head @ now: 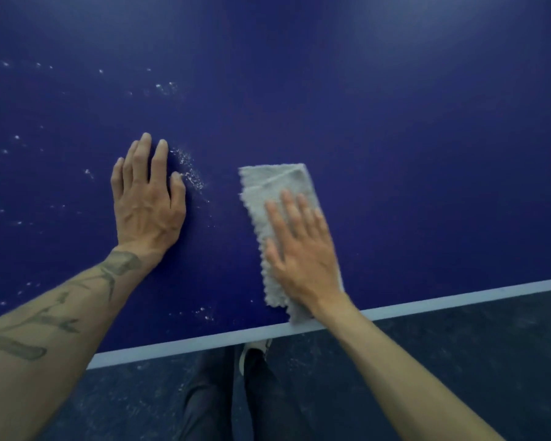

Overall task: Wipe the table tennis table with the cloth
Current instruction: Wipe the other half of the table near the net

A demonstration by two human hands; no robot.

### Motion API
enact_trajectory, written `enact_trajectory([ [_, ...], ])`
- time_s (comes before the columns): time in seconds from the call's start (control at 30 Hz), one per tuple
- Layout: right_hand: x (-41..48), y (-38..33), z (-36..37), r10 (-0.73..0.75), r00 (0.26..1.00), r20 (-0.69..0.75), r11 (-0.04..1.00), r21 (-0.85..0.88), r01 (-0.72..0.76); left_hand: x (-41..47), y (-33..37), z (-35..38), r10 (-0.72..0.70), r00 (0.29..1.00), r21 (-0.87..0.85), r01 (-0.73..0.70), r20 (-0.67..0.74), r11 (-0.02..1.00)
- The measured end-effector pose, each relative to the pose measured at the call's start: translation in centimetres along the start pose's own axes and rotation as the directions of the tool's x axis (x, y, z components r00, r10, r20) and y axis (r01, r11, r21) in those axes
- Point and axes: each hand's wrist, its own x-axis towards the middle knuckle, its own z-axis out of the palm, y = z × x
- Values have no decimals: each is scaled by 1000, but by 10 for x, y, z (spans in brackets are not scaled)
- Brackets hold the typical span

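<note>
Your left hand lies flat on the tabletop, fingers straight and slightly spread, holding nothing. Your right hand presses palm-down on the cloth, fingers straight, not curled round it. The cloth is grey, folded into a long strip with scalloped edges, and reaches from beyond your right fingertips back to the pale edge line. White specks lie just beside your left fingers.
</note>
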Motion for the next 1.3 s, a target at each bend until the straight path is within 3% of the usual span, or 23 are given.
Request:
enact_trajectory([
  [0.13,4,43,-17,341,940,11,940,-3,-341,-58,0,-14,-31,999,2,31,9,1000],
  [0.2,22,31,-18,402,915,-25,915,20,-402,-82,-3,-13,-27,998,20,26,50,999],
  [0.27,35,4,-10,356,934,-34,934,43,-355,-95,-7,-7,-36,996,40,32,82,999],
  [0.37,18,-41,9,85,996,-27,996,43,-84,-99,-10,0,-45,997,41,42,69,998],
  [0.47,-25,-37,13,-125,992,-9,991,39,125,-99,-12,1,-44,998,34,42,49,999],
  [0.53,-41,-1,8,-54,999,-4,999,8,54,-99,-12,1,-49,997,26,47,52,999],
  [0.63,-39,48,-7,222,975,-8,975,-24,-223,-99,-11,0,-60,997,24,59,47,998],
  [0.73,-11,46,-13,368,929,-42,930,6,-368,-98,-10,-1,-59,998,18,59,38,998],
  [0.8,6,20,-7,337,940,-42,941,10,-337,-98,-9,-1,-56,998,16,56,30,998],
  [0.93,-18,-36,13,36,999,-17,999,17,-36,-99,-10,0,-47,999,25,47,26,999],
  [1.0,-41,-29,14,-56,998,-13,998,23,56,-99,-11,1,-47,999,32,47,22,998],
  [1.07,-52,-4,9,2,1000,-3,1000,6,-2,-99,-12,1,-45,999,26,44,24,999],
  [1.17,-47,24,-1,221,975,-1,975,-21,-220,-99,-13,0,-49,999,25,48,24,999],
  [1.3,-15,-11,0,345,937,-50,938,16,-345,-99,-13,-1,-46,999,22,45,26,999],
])
